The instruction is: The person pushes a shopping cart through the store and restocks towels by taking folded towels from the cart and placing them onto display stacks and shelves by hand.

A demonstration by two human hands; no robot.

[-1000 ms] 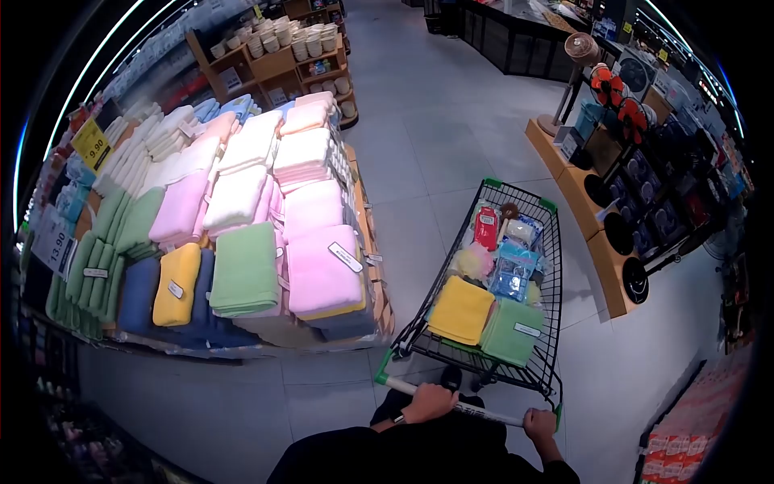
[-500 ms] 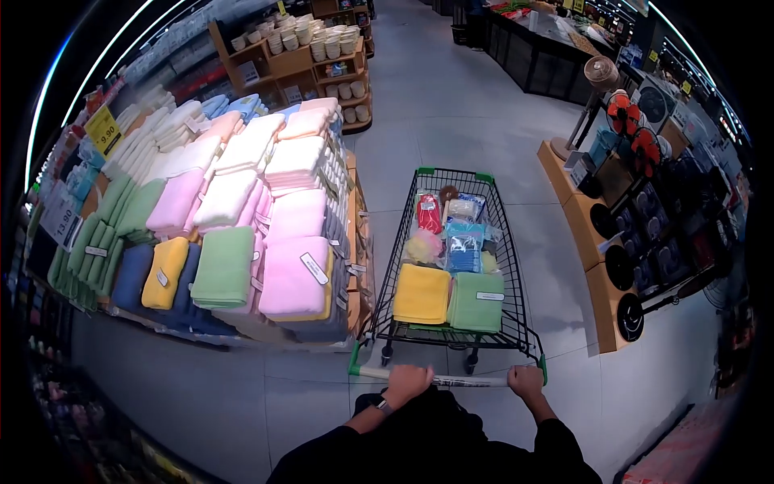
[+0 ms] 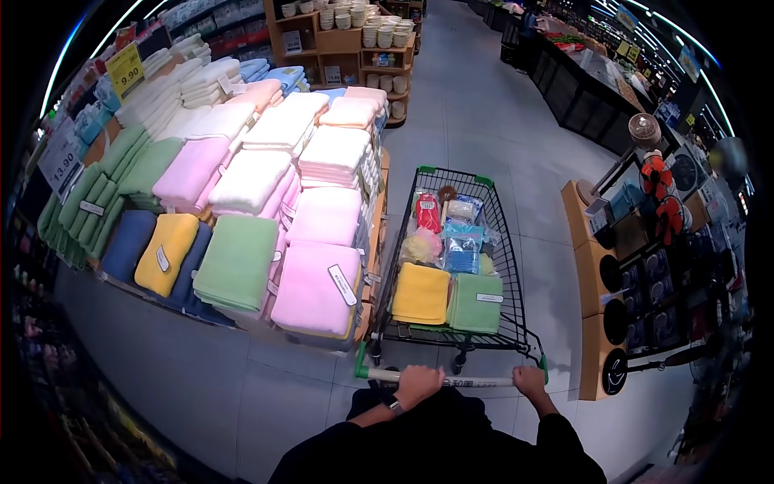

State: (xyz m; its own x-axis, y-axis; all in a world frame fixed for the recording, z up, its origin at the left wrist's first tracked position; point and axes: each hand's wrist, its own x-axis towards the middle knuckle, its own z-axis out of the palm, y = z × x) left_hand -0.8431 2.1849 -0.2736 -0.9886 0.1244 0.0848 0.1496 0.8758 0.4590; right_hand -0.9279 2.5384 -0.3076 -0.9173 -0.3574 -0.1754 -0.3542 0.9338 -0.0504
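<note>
My left hand (image 3: 420, 385) is wrapped round the left part of the shopping cart's pale handle (image 3: 476, 381). Near the handle's right end, my right hand (image 3: 529, 381) grips the same bar. Ahead of both hands is the black wire shopping cart (image 3: 516, 278) with green corner pieces. A folded yellow towel (image 3: 420, 294) and a folded green towel (image 3: 476, 303) lie side by side at its near end. Beyond them are a blue package (image 3: 463, 250), a pink and yellow bath puff (image 3: 422, 244), a red package (image 3: 427, 213) and a round brown item (image 3: 447, 194).
To the left stands a display of folded towels (image 3: 317, 289) with price signs (image 3: 126, 70). Shelves of white cups (image 3: 387, 34) rise behind it. Along the right, wooden platforms (image 3: 598, 347) hold fans (image 3: 657, 173). The tiled aisle floor (image 3: 459, 89) runs forward past a dark counter (image 3: 576, 105).
The view has turned slightly left, and the towel display looks nearer. The fan platforms have shifted right and down in view. Both hands keep hold of the cart handle.
</note>
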